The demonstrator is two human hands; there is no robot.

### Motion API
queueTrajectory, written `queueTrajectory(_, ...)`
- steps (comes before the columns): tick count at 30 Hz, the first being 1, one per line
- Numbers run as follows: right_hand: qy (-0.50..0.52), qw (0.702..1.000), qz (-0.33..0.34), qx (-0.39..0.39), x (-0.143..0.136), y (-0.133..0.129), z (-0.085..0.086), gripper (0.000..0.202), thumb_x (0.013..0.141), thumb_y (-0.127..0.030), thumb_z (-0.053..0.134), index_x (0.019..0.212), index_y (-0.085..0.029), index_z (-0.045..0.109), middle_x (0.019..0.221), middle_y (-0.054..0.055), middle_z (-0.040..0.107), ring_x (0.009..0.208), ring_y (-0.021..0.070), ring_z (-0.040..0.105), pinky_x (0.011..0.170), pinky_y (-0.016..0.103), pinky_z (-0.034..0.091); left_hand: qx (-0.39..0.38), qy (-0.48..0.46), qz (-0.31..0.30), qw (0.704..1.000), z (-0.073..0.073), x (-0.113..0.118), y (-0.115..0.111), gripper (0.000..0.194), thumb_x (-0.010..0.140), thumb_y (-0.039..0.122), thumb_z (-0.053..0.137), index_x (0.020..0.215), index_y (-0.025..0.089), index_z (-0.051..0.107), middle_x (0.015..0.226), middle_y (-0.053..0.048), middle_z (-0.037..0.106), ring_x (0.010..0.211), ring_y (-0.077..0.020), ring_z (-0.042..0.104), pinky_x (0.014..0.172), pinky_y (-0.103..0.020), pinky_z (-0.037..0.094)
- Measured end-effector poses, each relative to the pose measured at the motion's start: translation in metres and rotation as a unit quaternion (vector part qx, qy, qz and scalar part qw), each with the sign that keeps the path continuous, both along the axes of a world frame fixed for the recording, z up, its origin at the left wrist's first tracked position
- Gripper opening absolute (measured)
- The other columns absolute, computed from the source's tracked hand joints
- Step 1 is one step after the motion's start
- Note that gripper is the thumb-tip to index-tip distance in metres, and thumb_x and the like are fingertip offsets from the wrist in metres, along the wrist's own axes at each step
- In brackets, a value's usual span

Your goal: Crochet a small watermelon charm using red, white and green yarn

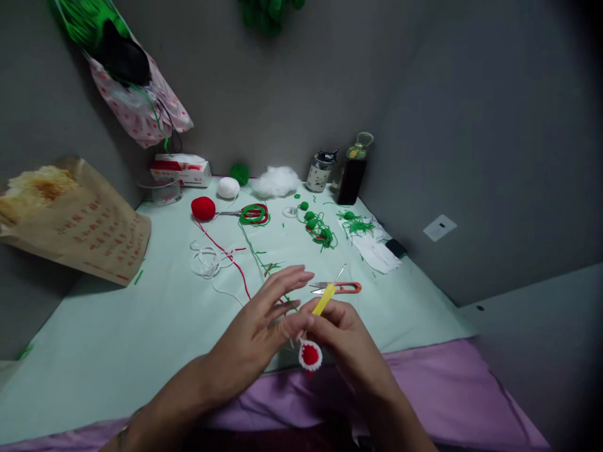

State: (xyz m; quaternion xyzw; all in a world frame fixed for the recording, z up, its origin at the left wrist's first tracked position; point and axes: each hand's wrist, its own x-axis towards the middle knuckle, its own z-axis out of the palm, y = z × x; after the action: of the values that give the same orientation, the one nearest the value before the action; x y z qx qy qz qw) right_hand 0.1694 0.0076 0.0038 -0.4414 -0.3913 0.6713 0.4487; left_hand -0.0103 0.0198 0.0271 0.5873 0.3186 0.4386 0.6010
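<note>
two hands, close together: your right hand [347,333] has fingers gripping the hook [324,300], likely for control; your left hand [261,320] has fingers spread, probably giving it room. piece [310,356] hangs just below; snips [349,288] lie beyond, likely for reach.

paper bag [94,235]: rows of red characters, unreadable | red-and-white box [181,171]: small print, unreadable

Home craft corner: yarn [203,208], scissors [228,213]
</note>
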Motion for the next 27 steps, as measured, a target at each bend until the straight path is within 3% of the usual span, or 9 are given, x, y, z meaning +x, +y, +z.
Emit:
queueTrajectory(3,0.012,1.0,0.013,-0.018,0.002,-0.006,0.0,0.032,0.073,-0.044,0.091,0.079,-0.017,0.076,0.065,0.0,0.072,0.059,0.0104,0.063,0.06,0.021,0.045,0.004,-0.122,0.113,0.986,0.002,0.005,0.02,0.024,0.107,0.043,0.048,0.115,0.032,0.068,0.143,-0.004,0.066,0.14,-0.0271,0.057,0.114,-0.048,0.05)
queueTrajectory(5,0.019,1.0,-0.002,-0.022,0.006,-0.005,-0.001,0.032,0.07,-0.043,0.092,0.077,-0.016,0.076,0.065,0.0,0.071,0.057,0.0102,0.063,0.058,0.02,0.045,0.074,-0.034,0.179,0.98,0.004,-0.01,0.043,0.024,0.106,0.043,0.051,0.105,0.028,0.069,0.142,-0.006,0.067,0.141,-0.0285,0.055,0.119,-0.052,0.043)
queueTrajectory(8,0.035,0.999,-0.03,-0.017,0.011,0.001,0.0,0.032,0.069,-0.042,0.093,0.071,-0.016,0.073,0.061,-0.001,0.068,0.051,0.009,0.058,0.054,0.02,0.044,0.149,0.299,0.106,0.937,0.007,-0.048,0.068,0.034,0.094,0.052,0.066,0.108,0.022,0.073,0.14,-0.014,0.068,0.131,-0.0375,0.061,0.117,-0.064,0.04)
queueTrajectory(10,0.05,0.998,-0.037,-0.015,0.012,0.005,0.002,0.032,0.069,-0.041,0.092,0.07,-0.017,0.072,0.059,-0.002,0.067,0.047,0.0083,0.053,0.052,0.021,0.044,0.173,0.38,0.139,0.898,0.01,-0.066,0.07,0.041,0.097,0.055,0.06,0.114,0.02,0.073,0.145,-0.017,0.064,0.13,-0.0397,0.061,0.113,-0.065,0.044)
queueTrajectory(12,0.056,0.998,-0.037,-0.016,0.012,0.007,0.003,0.032,0.068,-0.041,0.092,0.069,-0.017,0.072,0.058,-0.002,0.066,0.046,0.0084,0.051,0.051,0.022,0.044,0.158,0.348,0.145,0.913,0.015,-0.069,0.058,0.04,0.1,0.054,0.055,0.119,0.022,0.072,0.151,-0.015,0.06,0.128,-0.0365,0.064,0.105,-0.056,0.055)
queueTrajectory(15,0.048,0.998,-0.036,-0.016,0.009,0.005,0.004,0.033,0.068,-0.042,0.093,0.071,-0.016,0.073,0.06,-0.001,0.067,0.051,0.0098,0.056,0.053,0.021,0.044,0.092,0.202,0.0,0.975,0.024,-0.047,0.029,0.041,0.105,0.046,0.053,0.142,0.03,0.059,0.159,-0.012,0.053,0.124,-0.0303,0.068,0.091,-0.042,0.064)
queueTrajectory(19,0.047,0.999,-0.024,-0.008,0.007,-0.002,0.004,0.028,0.071,-0.037,0.092,0.071,-0.015,0.073,0.06,-0.002,0.066,0.055,0.0087,0.055,0.056,0.019,0.043,0.155,0.227,-0.123,0.954,0.026,-0.007,0.01,0.04,0.109,0.037,0.047,0.149,0.034,0.051,0.148,-0.009,0.061,0.135,-0.0248,0.059,0.109,-0.041,0.052)
queueTrajectory(23,0.094,0.995,0.021,-0.036,0.013,-0.009,0.009,0.033,0.068,-0.04,0.092,0.069,-0.015,0.071,0.057,-0.002,0.062,0.047,0.0075,0.05,0.048,0.019,0.039,0.243,0.301,-0.13,0.913,0.02,-0.004,0.038,0.033,0.109,0.035,0.043,0.101,0.022,0.073,0.097,-0.005,0.068,0.089,-0.0197,0.067,0.085,-0.033,0.056)
queueTrajectory(27,0.124,0.992,-0.007,-0.012,0.027,-0.01,0.013,0.038,0.065,-0.042,0.093,0.065,-0.017,0.065,0.054,-0.004,0.055,0.042,0.0067,0.046,0.042,0.018,0.036,0.263,0.379,-0.058,0.886,0.014,-0.043,0.095,0.041,0.103,0.044,0.049,0.078,0.022,0.072,0.08,-0.002,0.067,0.081,-0.0198,0.066,0.078,-0.03,0.054)
